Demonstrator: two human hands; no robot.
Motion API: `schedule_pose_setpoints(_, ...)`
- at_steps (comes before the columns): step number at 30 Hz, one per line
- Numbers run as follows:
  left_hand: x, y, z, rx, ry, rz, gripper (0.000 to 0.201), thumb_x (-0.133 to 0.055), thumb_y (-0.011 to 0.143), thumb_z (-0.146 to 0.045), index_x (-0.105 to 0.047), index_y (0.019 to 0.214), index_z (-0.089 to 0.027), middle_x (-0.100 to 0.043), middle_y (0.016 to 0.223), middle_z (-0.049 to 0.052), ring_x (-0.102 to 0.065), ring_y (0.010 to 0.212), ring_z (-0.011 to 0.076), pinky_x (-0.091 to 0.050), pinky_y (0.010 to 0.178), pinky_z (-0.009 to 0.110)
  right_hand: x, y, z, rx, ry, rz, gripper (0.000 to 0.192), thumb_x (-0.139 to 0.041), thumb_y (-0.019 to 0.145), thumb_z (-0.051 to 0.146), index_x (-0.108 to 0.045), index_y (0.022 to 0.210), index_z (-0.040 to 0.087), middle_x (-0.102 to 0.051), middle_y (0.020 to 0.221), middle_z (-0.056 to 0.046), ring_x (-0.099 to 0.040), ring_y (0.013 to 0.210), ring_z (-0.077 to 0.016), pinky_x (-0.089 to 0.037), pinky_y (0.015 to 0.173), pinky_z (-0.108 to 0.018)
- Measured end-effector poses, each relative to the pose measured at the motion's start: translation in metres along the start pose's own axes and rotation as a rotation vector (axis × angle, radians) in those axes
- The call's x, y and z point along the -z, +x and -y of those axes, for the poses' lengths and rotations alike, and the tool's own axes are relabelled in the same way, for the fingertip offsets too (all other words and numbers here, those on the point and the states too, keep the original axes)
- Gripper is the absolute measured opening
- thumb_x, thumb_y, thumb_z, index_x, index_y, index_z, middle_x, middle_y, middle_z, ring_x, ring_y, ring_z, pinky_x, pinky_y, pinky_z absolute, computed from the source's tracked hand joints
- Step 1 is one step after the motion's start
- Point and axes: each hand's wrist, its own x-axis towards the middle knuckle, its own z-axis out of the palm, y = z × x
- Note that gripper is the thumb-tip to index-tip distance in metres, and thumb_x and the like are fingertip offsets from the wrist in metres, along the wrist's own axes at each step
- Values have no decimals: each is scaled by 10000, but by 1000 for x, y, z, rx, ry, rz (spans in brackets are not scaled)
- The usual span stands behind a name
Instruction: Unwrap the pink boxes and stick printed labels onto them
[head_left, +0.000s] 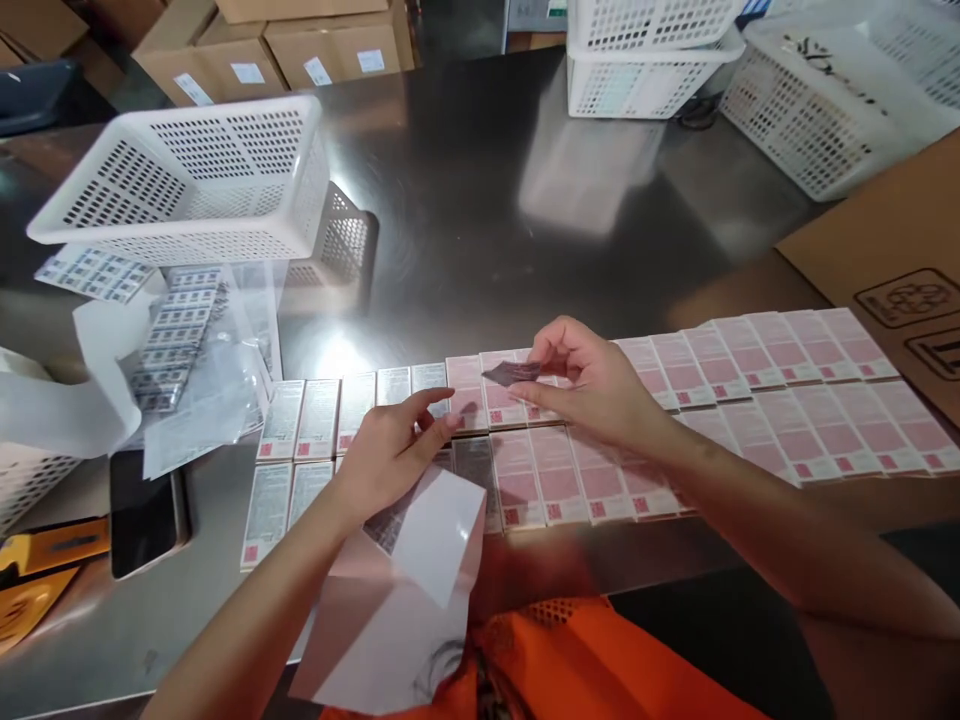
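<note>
My right hand point(592, 385) pinches a small dark label point(511, 374) between thumb and fingers, just above the back row of small boxes. My left hand point(394, 440) is curled over the boxes, with thumb and index finger close together near a pink box point(466, 385). Under its palm is a white label sheet point(442, 525) with a dark printed patch, which the curled fingers appear to hold; the grip itself is hidden. Two rows of flat boxes run across the table. Those on the left, such as this grey-faced box point(317, 415), differ from the pink boxes point(772, 350) on the right.
A white perforated basket point(307, 180) stands at the back left, above printed sheets point(176, 330) and curled backing paper point(105, 350). A black phone point(146, 515) lies beside a yellow tool point(56, 548). More baskets point(645, 80) and a carton point(885, 250) stand on the right.
</note>
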Motion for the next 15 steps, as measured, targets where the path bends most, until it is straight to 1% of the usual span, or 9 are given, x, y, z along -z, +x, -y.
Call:
schedule_pose_setpoints(2,3,5,0,8,-41,34,535,-468,946,-547,-576,1351,-215,-735,797,9,-650,624,151,-434,584,255,0,10,3,-81,97,85,315,-790,758,277,-500,863,215,-623,757,44,-626,637,-115,-476,533,-219)
schedule_pose_setpoints(4,6,9,-1,17,-88,78,534,-474,942,-557,-579,1342,-221,-737,819,9,-646,624,146,-435,582,252,-2,19,5,-149,144,146,349,-802,740,292,-484,862,218,-609,713,60,-595,556,-97,-425,448,-191)
schedule_pose_setpoints(7,7,13,-3,21,-152,127,443,-497,936,-547,-652,1195,-223,-722,765,-4,-637,623,142,-420,573,248,-6,30,5,-215,194,206,360,-802,723,281,-475,863,223,-598,690,71,-590,517,-91,-386,393,-173)
schedule_pose_setpoints(9,5,15,-3,27,-177,126,366,-494,944,-517,-673,1045,-215,-710,736,-8,-631,628,142,-411,575,249,-10,36,2,-241,229,241,354,-794,720,259,-475,869,227,-608,703,71,-597,514,-90,-385,389,-172)
schedule_pose_setpoints(12,0,17,-3,66,-157,91,326,-469,961,-433,-624,784,-207,-675,655,-21,-591,585,132,-388,577,254,-14,43,-3,-276,230,284,361,-801,724,282,-483,889,234,-605,668,83,-567,470,-85,-373,379,-179)
schedule_pose_setpoints(13,-1,18,-3,88,-141,81,338,-466,961,-409,-599,725,-206,-660,625,-24,-574,565,128,-377,573,255,-15,45,-5,-279,205,291,348,-795,742,313,-494,897,234,-598,634,87,-549,449,-85,-364,375,-184)
schedule_pose_setpoints(15,-4,18,-3,140,-110,75,348,-478,951,-386,-584,673,-206,-641,587,-23,-552,540,131,-352,558,262,-17,48,-9,-249,108,265,291,-767,786,378,-543,891,225,-608,605,74,-547,460,-91,-378,405,-197)
